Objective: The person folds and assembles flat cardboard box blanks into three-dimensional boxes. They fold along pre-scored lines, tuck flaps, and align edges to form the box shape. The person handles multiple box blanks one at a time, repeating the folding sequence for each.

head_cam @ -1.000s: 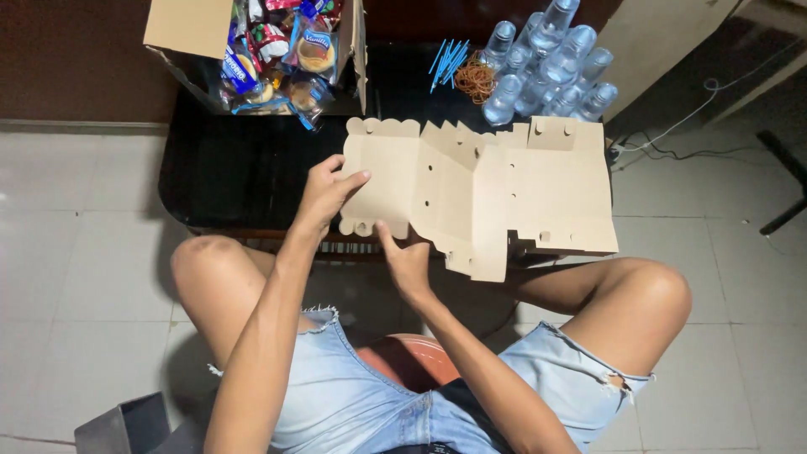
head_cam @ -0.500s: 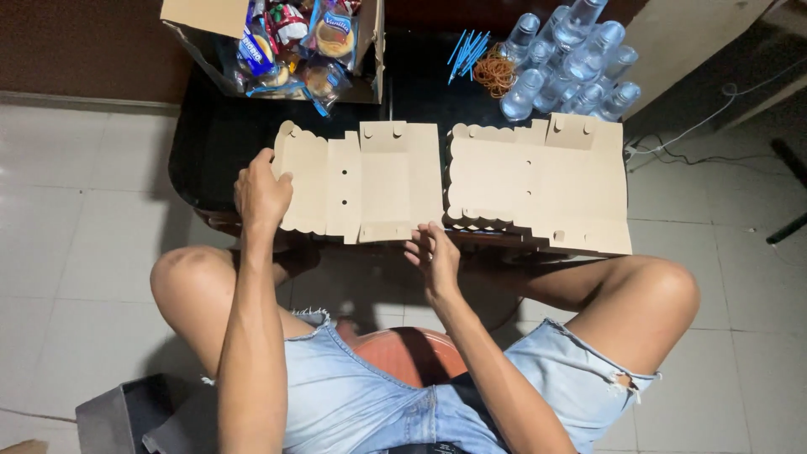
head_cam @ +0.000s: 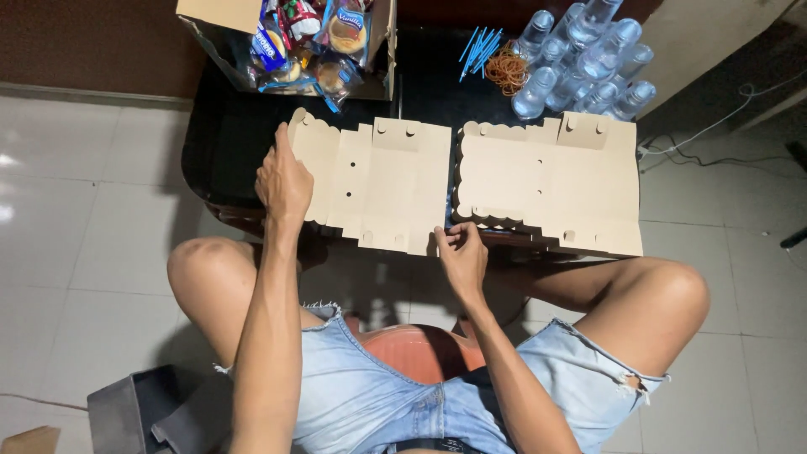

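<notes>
Two flat die-cut cardboard box blanks lie side by side on a dark low table [head_cam: 223, 143]. My left hand [head_cam: 283, 183] presses on the left edge of the left blank [head_cam: 382, 181], fingers curled over its scalloped flap. My right hand [head_cam: 460, 255] pinches that blank's near right corner at the table's front edge. The right blank [head_cam: 546, 181] lies untouched, its scalloped left edge close to the left blank. I sit with bare knees on either side of the table front.
An open carton [head_cam: 235, 34] full of wrapped snacks stands at the table's back left. Several clear water bottles [head_cam: 580, 59], blue straws [head_cam: 481, 46] and a heap of rubber bands [head_cam: 508, 71] sit at the back right. A cable [head_cam: 714, 126] runs across the tiled floor.
The single folded stack has been split: my left hand drew one blank out to the left and laid it flat. My right hand shifted to its near right corner.
</notes>
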